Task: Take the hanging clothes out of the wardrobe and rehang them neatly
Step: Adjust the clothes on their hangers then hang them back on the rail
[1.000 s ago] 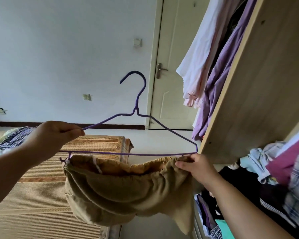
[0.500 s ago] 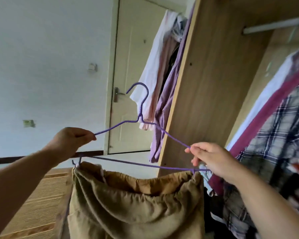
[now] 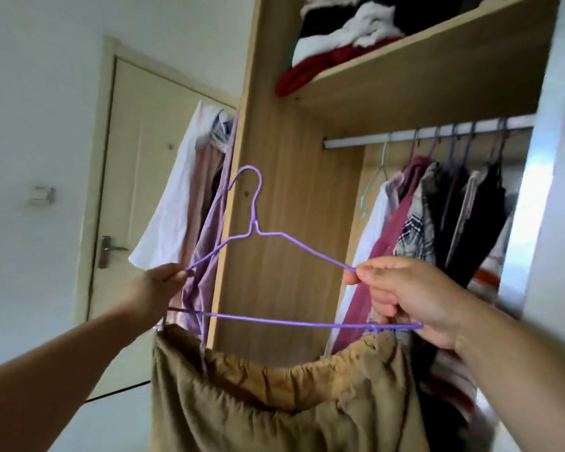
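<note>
A purple wire hanger (image 3: 276, 234) is held up in front of the wardrobe's wooden side panel (image 3: 284, 203). My left hand (image 3: 159, 288) pinches its left shoulder wire. My right hand (image 3: 411, 295) grips its right end. Khaki trousers (image 3: 284, 399) hang from the hanger's lower corners by their elastic waistband, which sags open in the middle. To the right, the metal rail (image 3: 372, 140) carries several hung clothes (image 3: 444, 216), with bare rail at its left end.
A shelf (image 3: 421, 60) above the rail holds piled red, white and dark clothes. White, pink and purple garments (image 3: 193, 203) hang outside the wardrobe's left edge. A closed door (image 3: 128, 190) stands behind them. A white panel (image 3: 555, 158) bounds the right.
The view has tilted up and right, from the bed and lower shelves to the rail and top shelf. The hanger with the trousers rose, and my right hand went from the waistband to the hanger's right end.
</note>
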Action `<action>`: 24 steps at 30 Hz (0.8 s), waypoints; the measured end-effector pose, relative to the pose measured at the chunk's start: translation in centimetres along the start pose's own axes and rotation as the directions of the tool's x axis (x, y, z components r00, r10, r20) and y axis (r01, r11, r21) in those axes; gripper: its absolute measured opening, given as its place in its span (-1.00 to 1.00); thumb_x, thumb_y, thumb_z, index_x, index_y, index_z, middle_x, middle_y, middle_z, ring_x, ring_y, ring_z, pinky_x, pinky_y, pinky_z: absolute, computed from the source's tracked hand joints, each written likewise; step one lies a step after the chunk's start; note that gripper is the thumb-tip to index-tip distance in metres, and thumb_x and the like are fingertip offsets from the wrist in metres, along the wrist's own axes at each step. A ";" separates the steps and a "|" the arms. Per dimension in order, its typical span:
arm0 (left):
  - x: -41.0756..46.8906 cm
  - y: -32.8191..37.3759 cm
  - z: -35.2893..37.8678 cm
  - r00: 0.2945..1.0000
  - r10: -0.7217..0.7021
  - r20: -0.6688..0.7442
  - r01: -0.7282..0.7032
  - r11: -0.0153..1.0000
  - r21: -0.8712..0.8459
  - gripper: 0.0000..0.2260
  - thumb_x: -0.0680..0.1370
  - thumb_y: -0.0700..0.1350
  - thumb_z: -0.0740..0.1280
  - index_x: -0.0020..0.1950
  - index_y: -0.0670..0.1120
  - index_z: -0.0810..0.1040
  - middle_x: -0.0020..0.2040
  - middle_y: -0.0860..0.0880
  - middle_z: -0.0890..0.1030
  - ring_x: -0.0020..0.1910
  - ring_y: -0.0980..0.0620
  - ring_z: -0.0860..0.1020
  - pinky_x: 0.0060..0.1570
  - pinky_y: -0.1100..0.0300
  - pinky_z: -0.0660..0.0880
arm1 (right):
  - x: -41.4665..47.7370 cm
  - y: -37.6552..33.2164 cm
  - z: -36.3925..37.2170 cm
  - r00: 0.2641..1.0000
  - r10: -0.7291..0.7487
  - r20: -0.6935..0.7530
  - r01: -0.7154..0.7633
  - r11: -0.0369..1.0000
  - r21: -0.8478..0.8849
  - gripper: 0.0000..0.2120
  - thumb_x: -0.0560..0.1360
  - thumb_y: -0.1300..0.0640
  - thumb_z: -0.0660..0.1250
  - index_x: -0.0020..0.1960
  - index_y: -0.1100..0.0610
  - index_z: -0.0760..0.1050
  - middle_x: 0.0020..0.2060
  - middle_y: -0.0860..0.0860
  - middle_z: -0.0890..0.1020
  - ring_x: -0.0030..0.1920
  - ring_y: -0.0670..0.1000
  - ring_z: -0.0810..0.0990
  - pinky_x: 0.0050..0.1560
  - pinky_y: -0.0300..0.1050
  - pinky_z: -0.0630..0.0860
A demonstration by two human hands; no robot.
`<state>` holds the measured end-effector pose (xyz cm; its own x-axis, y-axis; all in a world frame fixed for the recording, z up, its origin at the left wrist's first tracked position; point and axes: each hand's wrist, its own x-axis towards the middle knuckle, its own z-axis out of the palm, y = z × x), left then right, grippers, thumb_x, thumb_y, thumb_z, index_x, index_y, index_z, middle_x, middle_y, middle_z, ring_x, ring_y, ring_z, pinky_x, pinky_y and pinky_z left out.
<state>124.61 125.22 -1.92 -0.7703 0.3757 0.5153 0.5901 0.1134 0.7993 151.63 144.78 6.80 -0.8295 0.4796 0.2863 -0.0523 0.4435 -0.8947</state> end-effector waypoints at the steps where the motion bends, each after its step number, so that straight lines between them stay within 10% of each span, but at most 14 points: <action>1: 0.9 0.8 1.3 1.000 0.000 0.025 0.000 1.000 0.005 -0.88 0.52 0.02 0.31 -0.15 0.02 0.57 -0.22 -0.07 0.54 -0.17 -0.07 0.49 -0.22 0.17 0.34 | -0.1 -0.4 -0.8 1.000 -0.001 -0.031 0.000 1.000 -0.011 -0.79 0.60 0.21 0.16 -0.08 0.25 0.55 -0.55 -0.03 0.23 -0.52 -0.07 0.21 -0.52 -0.27 0.35; 4: 4.0 3.6 5.5 0.992 0.074 0.101 -0.077 0.997 0.020 -0.62 0.55 0.10 0.30 0.31 -0.02 0.48 0.14 -0.09 0.57 0.21 -0.15 0.51 0.16 0.10 0.42 | 0.1 -1.8 -3.1 0.992 -0.014 -0.123 0.011 1.000 -0.025 -0.78 0.60 0.20 0.17 -0.08 0.27 0.55 -0.56 -0.03 0.25 -0.54 -0.08 0.22 -0.53 -0.27 0.34; 7: 6.0 8.2 9.5 0.968 0.169 0.187 -0.175 0.985 0.012 -0.33 0.53 0.22 0.25 0.53 -0.10 0.18 0.51 -0.13 0.24 0.52 -0.06 0.12 0.48 0.11 0.06 | 0.5 -3.2 -4.4 0.974 0.004 -0.227 -0.012 0.999 -0.033 -0.78 0.60 0.19 0.19 -0.10 0.26 0.55 -0.58 -0.04 0.26 -0.55 -0.09 0.23 -0.54 -0.26 0.35; 14: 11.3 16.5 15.5 0.906 0.310 0.287 -0.231 0.933 -0.277 -0.28 0.55 0.23 0.19 0.57 -0.05 -0.01 0.57 -0.07 0.02 0.55 0.07 -0.10 0.47 0.17 -0.10 | 3.6 -6.4 -4.4 0.901 -0.024 -0.434 0.002 0.999 -0.050 -0.79 0.60 0.20 0.20 -0.08 0.29 0.54 -0.63 -0.07 0.27 -0.62 -0.11 0.25 -0.51 -0.21 0.31; 24: 22.9 18.8 18.6 0.843 0.388 0.372 -0.202 0.870 -0.449 -0.12 0.42 0.42 0.23 0.56 -0.04 0.06 0.55 -0.06 0.13 0.54 -0.04 0.07 0.48 -0.03 0.09 | 15.0 -8.0 0.2 0.724 -0.072 -0.686 0.013 0.996 -0.091 -0.84 0.56 0.24 0.23 -0.01 0.33 0.53 -0.50 0.05 0.32 -0.49 -0.03 0.27 -0.45 -0.19 0.28</action>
<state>122.56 153.11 19.15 -0.3306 0.7033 0.6294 0.5608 -0.3900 0.7304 139.47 148.24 18.19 -0.2156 0.8344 0.5072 -0.0125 0.5170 -0.8559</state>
